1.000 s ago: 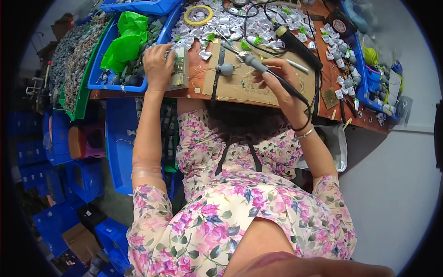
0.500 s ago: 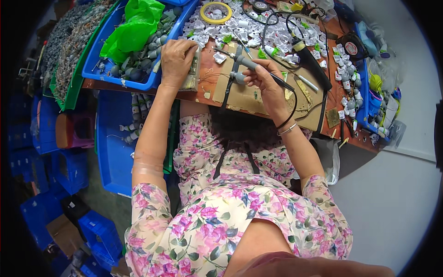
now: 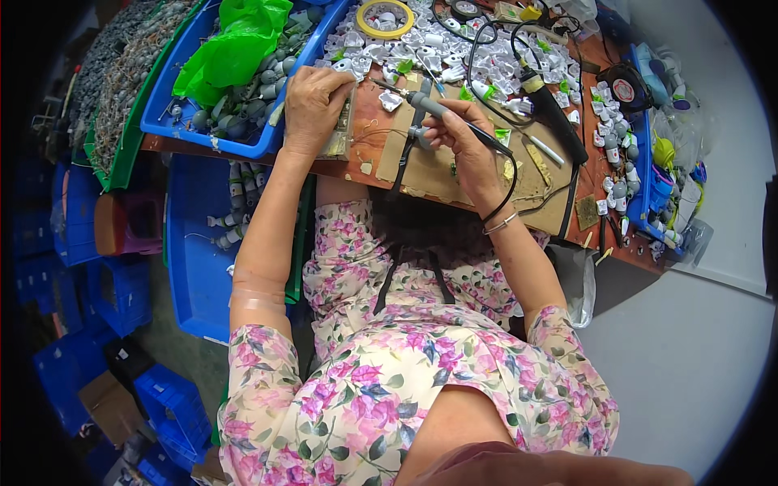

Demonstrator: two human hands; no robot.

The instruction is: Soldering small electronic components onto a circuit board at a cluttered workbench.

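In my right hand (image 3: 470, 146) is a grey soldering iron (image 3: 433, 106), its metal tip pointing left and its black cord trailing past my wrist. Close under the handle, by the same fingers, is a grey bulb-shaped piece (image 3: 421, 136) with thin wires (image 3: 374, 132) running left; whether I grip it too, I cannot tell. My left hand (image 3: 314, 109) is closed, its fingertips pressed together at the far end of a narrow clear tray (image 3: 337, 144). Whatever they pinch is hidden. Between the hands lies a white plastic shell (image 3: 390, 100).
A cardboard sheet (image 3: 442, 174) covers the near table edge. Beyond it spread many white shells (image 3: 454, 57) and a yellow tape roll (image 3: 385, 34). A blue bin (image 3: 263, 148) of grey parts stands left. A black-handled tool (image 3: 559, 121) and a white stick (image 3: 545, 150) lie right.
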